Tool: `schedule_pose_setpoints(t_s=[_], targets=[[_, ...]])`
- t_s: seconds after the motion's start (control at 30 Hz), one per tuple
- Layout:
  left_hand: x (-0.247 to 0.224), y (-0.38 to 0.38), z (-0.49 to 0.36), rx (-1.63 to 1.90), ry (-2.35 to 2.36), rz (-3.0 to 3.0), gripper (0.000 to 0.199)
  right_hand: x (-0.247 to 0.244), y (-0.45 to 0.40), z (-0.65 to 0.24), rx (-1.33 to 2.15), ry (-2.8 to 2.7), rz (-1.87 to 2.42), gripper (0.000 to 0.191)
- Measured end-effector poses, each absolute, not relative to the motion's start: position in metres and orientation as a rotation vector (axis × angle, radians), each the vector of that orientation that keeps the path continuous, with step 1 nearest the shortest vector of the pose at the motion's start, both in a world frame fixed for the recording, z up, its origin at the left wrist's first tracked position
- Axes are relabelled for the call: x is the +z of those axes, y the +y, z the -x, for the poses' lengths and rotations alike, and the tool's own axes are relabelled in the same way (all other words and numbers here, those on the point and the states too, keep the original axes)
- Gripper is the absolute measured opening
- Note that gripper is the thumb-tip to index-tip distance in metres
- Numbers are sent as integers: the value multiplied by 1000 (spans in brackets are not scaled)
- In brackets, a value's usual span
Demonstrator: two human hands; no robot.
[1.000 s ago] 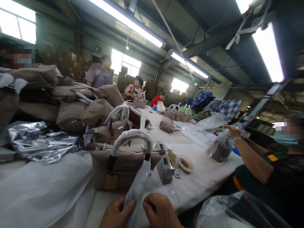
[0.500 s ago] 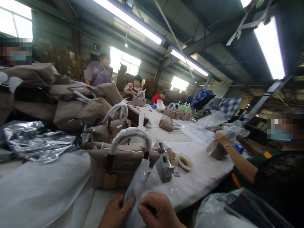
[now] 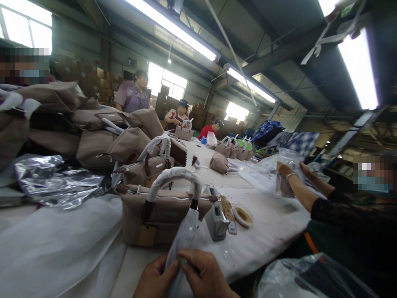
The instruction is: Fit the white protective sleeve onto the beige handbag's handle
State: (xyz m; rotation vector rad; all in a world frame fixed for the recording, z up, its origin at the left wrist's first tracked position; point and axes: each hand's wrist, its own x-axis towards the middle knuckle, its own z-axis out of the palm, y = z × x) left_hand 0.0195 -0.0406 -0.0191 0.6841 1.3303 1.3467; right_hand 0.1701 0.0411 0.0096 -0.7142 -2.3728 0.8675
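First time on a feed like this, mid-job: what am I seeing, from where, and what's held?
No machine here: a person's two bare hands, seen by a head-worn camera looking forward and down. The left hand holds white wrap, and the right hand pinches at it. The wrap runs up to a bag standing on the table. Beside the bag is what looks like a tape dispenser; a silver sheet and more bags lie to the left. The arms at right are a co-worker's.

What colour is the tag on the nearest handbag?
The tag is tan, clearest in the head view.
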Motion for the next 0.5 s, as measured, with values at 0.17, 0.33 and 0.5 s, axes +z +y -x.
schedule_pose_setpoints(t_s=[0.17,0.33,0.5], targets=[[-21,-42,-18,1358,1322,-682,51,10,41,-166,897,-2328,745,31],[-27,-40,-18,1355,1328,-691,60,19,38,-163,885,-2306,733,31],[-18,-42,-20,1336,1340,-754,54,25,39,-159,820,-2373,779,39]])
